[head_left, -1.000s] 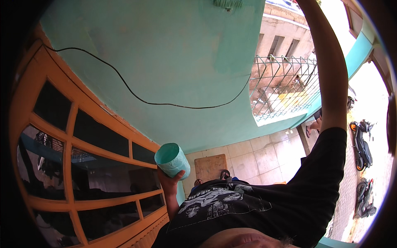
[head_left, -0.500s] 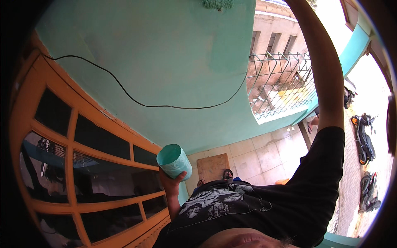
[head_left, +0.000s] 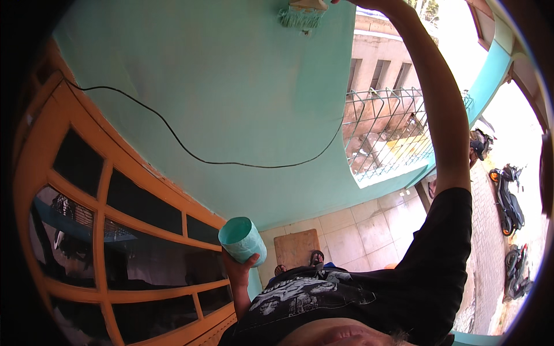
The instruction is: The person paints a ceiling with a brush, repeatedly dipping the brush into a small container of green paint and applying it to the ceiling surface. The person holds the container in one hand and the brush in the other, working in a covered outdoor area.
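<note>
My left hand (head_left: 236, 266) is wrapped round a paint cup (head_left: 243, 242), a round, open-topped container smeared with turquoise paint. It is held tilted in front of my body, close to the glazed orange frame. At the top edge, my right hand (head_left: 372, 3) is stretched far up and partly cut off by the picture. It holds a wide paintbrush (head_left: 303, 16) with turquoise-coated bristles and a pale wooden body. The brush lies against or just off the turquoise wall (head_left: 231, 75); which of the two I cannot tell. The grip on its handle is out of view.
A dark cable (head_left: 190, 154) sags across the wall. On the left stands an orange frame (head_left: 98, 242) with dark panes. A wire grille (head_left: 386, 132) covers the opening on the right. My feet are by a brown board (head_left: 297, 245) on the tiles. Motorbikes (head_left: 509, 199) stand outside.
The paintbrush and my right hand have come further into view at the top. Wall and cable sit lower in the picture. My left hand still holds the cup.
</note>
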A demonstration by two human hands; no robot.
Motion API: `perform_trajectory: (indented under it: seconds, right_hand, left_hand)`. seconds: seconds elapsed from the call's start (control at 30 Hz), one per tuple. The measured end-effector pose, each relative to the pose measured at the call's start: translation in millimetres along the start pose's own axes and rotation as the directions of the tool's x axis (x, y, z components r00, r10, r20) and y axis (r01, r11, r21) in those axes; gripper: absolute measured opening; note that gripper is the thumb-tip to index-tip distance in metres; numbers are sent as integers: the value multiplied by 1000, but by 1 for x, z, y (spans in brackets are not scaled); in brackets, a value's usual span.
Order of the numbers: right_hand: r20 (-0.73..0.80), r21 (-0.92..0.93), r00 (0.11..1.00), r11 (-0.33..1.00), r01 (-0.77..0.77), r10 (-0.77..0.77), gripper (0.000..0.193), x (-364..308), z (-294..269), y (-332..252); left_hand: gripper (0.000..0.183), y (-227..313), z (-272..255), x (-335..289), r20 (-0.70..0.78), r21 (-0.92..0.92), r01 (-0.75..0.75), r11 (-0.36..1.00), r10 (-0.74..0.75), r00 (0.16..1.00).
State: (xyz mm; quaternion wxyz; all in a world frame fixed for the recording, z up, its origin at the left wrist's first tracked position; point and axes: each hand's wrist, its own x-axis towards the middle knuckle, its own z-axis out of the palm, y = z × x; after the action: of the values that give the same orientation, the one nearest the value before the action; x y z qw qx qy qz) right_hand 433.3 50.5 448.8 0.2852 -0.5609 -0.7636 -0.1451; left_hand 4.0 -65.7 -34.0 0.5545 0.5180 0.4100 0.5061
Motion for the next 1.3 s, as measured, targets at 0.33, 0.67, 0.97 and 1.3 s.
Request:
perform_trajectory:
  seconds: [0.33,0.67,0.97,1.3]
  right_hand:
    - [-314,-158,937,981,110,-156,16,8,-58,-42]
    - [-611,-496,623,849,180,-489,23,74,-115,-33]
    - [-458,-537,736,815,217,-498,34,-2,28,18]
    - [-315,-439,876,874,206,-365,29,-26,-4,-44]
  left_hand:
    - [97,16,9,-2,1,15,-76,997,76,997]
    - [97,-9,-1,6,25,-15,-78,997,78,997]
    - [96,1,-3,-2,-20,-44,-60,997,60,998]
    - [88,13,-12,6,36,-49,-84,995,85,996]
